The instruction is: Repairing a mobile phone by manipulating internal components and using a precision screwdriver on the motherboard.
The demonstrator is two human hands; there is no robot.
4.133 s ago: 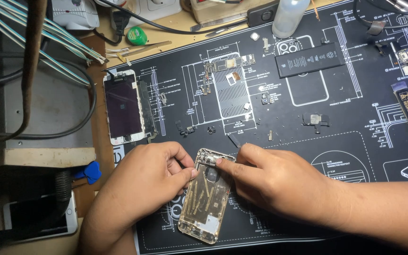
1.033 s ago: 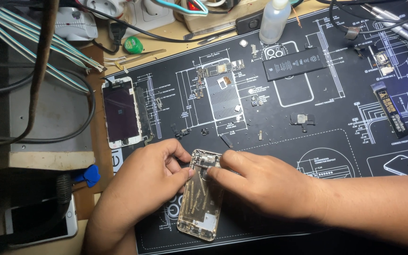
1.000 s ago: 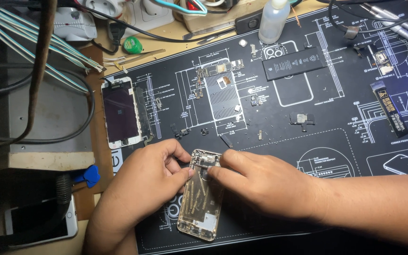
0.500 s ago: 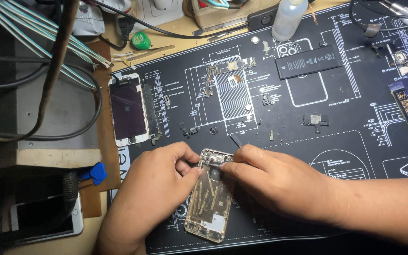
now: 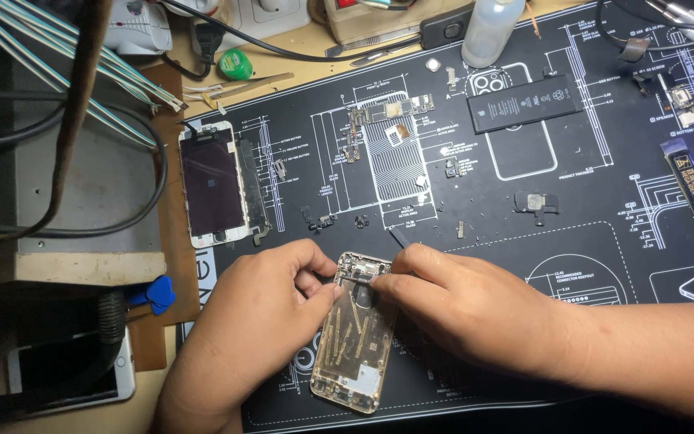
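Hands [image 5: 363, 309] both pinching gold phone shell [image 5: 355, 341] on black mat [image 5: 604, 241]; black rectangular battery [image 5: 524, 103] above

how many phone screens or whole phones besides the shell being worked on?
2. A detached screen lies at the mat's left edge; a white phone sits bottom left, partly hidden by a hose. More may be hidden.

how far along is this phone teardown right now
Done: the white-framed screen panel, black flat battery and long logic board lie out on the black printed mat. In hand: the left hand steadies the gold metal phone shell while the right hand works a thin tool at its top. Left: small parts inside the shell.
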